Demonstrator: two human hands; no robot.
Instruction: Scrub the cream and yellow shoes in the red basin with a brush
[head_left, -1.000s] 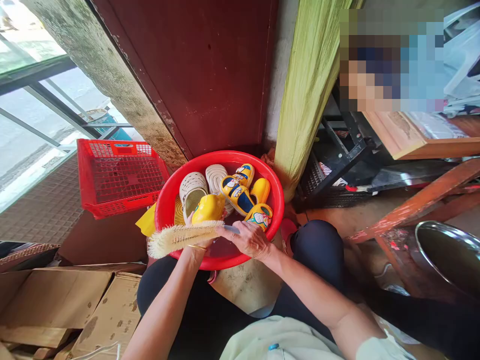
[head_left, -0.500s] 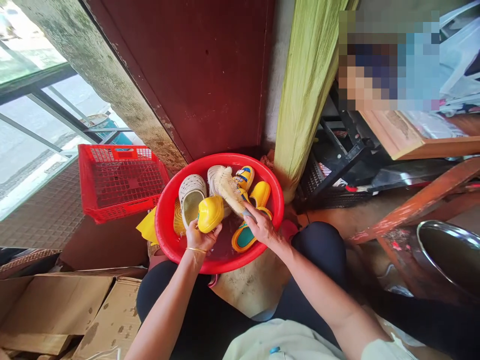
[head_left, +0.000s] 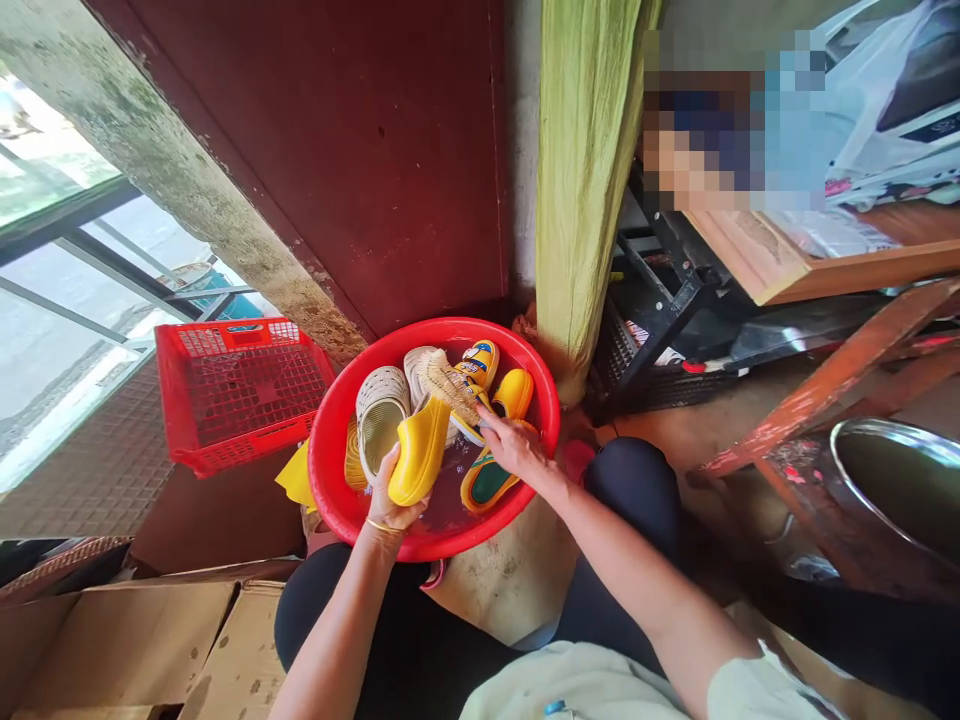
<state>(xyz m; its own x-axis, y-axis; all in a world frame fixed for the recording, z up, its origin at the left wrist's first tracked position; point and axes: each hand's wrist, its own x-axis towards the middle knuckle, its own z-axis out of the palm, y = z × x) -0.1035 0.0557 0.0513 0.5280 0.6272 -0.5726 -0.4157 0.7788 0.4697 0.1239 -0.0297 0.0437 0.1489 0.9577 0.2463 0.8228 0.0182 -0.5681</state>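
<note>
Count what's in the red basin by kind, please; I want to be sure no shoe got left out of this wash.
Cream clogs: 2
Plain yellow clogs: 3
Yellow-and-blue slides: 3
Scrubbing brush: 1
Total: 9 (some shoes are partly hidden, so the yellow counts are my best reading)

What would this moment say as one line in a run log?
left hand: yellow clog | right hand: scrubbing brush | place: red basin, wet sandals
</note>
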